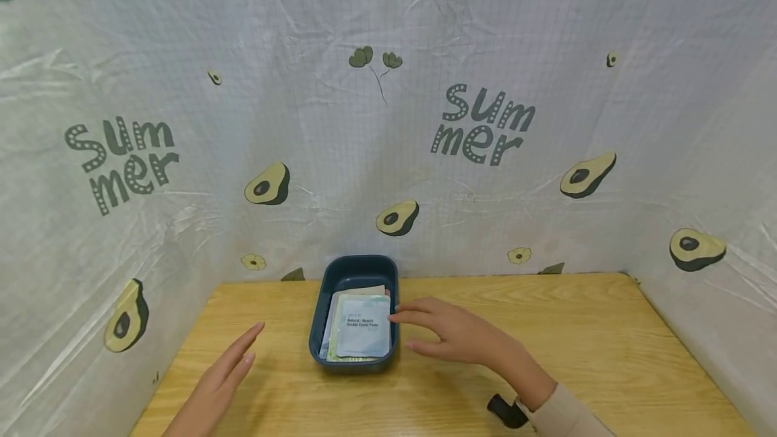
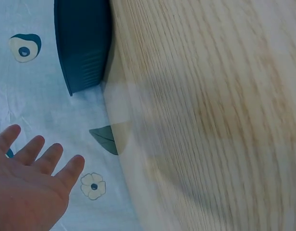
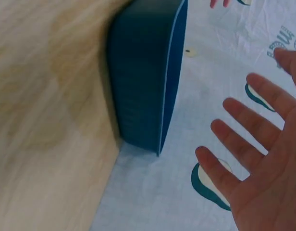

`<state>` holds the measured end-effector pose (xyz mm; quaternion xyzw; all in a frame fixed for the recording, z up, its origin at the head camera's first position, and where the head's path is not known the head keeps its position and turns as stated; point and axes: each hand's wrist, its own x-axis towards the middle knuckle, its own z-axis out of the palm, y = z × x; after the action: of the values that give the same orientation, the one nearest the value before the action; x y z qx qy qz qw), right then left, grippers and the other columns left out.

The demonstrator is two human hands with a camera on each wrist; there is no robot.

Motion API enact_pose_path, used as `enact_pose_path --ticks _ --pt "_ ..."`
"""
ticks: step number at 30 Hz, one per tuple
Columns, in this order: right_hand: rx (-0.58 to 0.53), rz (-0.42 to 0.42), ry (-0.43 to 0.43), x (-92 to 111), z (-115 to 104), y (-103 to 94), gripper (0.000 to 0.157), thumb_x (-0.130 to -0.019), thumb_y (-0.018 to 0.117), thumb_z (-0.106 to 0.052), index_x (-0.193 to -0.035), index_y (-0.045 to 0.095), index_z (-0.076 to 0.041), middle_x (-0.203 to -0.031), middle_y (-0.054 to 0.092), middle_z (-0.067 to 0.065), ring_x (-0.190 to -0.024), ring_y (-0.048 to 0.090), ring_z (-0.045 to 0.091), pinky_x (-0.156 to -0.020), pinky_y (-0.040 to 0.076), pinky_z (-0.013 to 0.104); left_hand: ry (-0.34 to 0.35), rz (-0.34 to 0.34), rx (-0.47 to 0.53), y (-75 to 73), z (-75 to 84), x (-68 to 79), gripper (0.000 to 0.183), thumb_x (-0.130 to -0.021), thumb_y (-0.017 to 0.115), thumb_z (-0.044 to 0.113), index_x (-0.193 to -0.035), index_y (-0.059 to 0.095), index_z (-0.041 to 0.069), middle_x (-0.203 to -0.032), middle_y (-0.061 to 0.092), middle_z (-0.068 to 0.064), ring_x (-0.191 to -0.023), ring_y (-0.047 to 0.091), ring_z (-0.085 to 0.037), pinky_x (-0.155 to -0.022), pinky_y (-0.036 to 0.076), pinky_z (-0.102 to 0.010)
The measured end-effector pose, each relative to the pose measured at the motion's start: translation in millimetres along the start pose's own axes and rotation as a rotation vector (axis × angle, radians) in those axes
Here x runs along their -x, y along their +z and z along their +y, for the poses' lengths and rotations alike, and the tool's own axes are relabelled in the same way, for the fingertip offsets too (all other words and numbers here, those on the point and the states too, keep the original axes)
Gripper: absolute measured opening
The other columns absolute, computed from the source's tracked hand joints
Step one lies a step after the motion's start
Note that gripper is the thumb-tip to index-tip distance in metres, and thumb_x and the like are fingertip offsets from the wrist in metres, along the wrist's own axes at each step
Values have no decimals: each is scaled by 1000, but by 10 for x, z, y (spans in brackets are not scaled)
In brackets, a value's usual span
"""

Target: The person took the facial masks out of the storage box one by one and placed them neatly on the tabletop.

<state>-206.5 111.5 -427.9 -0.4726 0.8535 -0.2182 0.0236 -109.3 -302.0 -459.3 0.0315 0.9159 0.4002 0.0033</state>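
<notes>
Dark blue, the bin (image 1: pixel 355 368) stands on the wooden table (image 1: pixel 583 329) between the two hands, with a stack of flat packets (image 1: pixel 364 339) lying inside it, the top one pale blue and printed. The right hand (image 1: pixel 446 332) hovers just beside the bin's right side, fingers extended and grasping nothing, its fingertips near the rim; the left hand (image 1: pixel 212 386), likewise released with fingers outstretched, is farther off to the left.

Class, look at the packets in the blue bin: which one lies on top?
The pale blue packet, marked "Double Eyelid Paste": its printed face shows, while the packets beneath it in the bin peek out only at their edges.
</notes>
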Motion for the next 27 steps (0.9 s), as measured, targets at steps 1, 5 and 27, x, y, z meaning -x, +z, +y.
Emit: enact_pose_path --ticks 1,5,27 --pt "-2 -5 -13 -48 7 -4 47 -105 55 -42 -149 53 -27 -150 52 -1 -137 47 19 -112 44 45 -11 -11 35 8 7 -18 58 -111 35 43 -160 31 13 -162 34 -18 -145 33 -43 -109 39 -63" --pt "-35 -43 -54 -237 38 -24 49 -104 55 -45 -148 54 -24 -152 50 2 -140 45 21 -113 42 45 -50 -44 148 46 36 -84 61 -110 35 46 -161 27 13 -163 30 -20 -147 30 -43 -111 36 -62" --pt "-93 -185 -86 -1306 189 -203 47 -103 59 -41 -145 59 -20 -145 58 -4 -135 52 12 -112 43 31 46 -58 295 412 121 -457 54 -110 45 33 -160 33 15 -165 28 -13 -152 20 -36 -121 25 -34"
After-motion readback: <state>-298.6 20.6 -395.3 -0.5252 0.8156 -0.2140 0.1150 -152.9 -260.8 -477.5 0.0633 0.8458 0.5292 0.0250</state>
